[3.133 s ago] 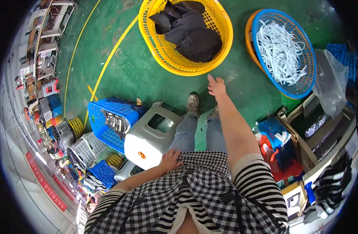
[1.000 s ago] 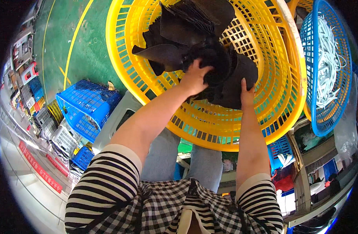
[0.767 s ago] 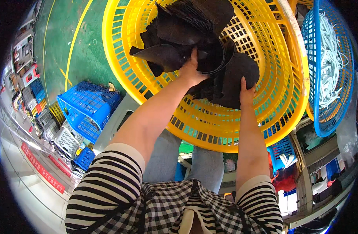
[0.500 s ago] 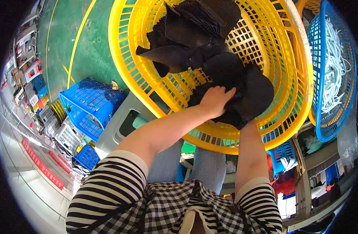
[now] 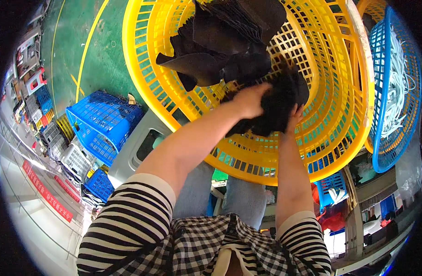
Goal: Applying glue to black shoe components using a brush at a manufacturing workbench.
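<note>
Green-painted floor [image 5: 114, 60] crossed by yellow lines spreads at the far left, where I see a blue plastic lattice crate [image 5: 105, 117] and, nearer, a grey plastic stool [image 5: 132, 152]. Before the person sits a large yellow oval lattice basket [image 5: 130, 46]. Inside, toward its near right, a blurred black bundle of thin pieces [image 5: 281, 103] lies between both hands. The right hand [image 5: 293, 120] has its fingers curled on the bundle's right edge; the left hand [image 5: 248, 102] presses against its left side, fingers partly hidden, so I can't tell how tightly they close. More curled black sheets [image 5: 220, 37] lie farther left in the basket. At far right, pale strips [image 5: 395, 94] fill a round blue basket [image 5: 378, 138].
</note>
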A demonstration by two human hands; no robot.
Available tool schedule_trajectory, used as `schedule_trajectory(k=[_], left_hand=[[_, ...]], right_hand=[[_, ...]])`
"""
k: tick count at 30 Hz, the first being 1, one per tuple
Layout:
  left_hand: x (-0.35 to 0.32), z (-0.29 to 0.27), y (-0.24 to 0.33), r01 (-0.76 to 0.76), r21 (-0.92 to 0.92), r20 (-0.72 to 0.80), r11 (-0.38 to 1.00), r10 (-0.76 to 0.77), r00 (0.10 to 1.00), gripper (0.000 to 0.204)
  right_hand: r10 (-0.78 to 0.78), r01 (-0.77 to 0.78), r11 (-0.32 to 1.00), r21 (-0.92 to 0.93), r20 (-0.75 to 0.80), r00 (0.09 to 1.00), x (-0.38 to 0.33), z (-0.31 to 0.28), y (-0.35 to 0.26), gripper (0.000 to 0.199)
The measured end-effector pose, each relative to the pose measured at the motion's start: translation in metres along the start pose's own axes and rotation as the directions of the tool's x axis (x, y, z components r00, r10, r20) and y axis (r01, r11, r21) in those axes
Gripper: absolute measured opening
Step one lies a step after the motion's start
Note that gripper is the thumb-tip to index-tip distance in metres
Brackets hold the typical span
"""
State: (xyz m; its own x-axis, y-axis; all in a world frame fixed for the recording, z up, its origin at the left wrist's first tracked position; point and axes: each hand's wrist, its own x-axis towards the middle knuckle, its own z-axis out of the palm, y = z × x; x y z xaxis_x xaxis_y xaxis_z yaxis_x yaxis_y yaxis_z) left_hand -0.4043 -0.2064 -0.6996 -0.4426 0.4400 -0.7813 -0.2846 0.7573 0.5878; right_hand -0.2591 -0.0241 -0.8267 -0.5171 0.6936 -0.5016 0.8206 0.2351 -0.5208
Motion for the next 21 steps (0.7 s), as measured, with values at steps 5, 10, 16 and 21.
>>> schedule_trajectory(k=[5,10,16,21], left_hand=[[-0.019,0.037,0.002,-0.182,0.255,0.006,0.95,0.186,0.982,0.085],[0.011,0.023,0.011,0.034,0.317,-0.029,0.948,-0.026,0.999,0.091],[0.027,0.001,-0.017,-0.066,0.075,0.039,0.995,0.064,0.997,0.084],[0.012,0.01,-0.034,-0.208,-0.209,-0.038,0.956,0.204,0.978,0.08]], right_hand=[[0.017,-0.025,0.998,0.064,0.122,0.992,-0.003,-0.009,0.014,0.058],[0.0,-0.02,0.995,0.101,0.191,0.982,-0.004,-0.012,0.022,0.053],[-0.091,0.078,0.992,0.098,0.13,0.987,-0.015,0.001,0.009,0.048],[-0.188,0.167,0.938,0.303,0.041,0.981,-0.033,0.007,-0.025,0.042]])
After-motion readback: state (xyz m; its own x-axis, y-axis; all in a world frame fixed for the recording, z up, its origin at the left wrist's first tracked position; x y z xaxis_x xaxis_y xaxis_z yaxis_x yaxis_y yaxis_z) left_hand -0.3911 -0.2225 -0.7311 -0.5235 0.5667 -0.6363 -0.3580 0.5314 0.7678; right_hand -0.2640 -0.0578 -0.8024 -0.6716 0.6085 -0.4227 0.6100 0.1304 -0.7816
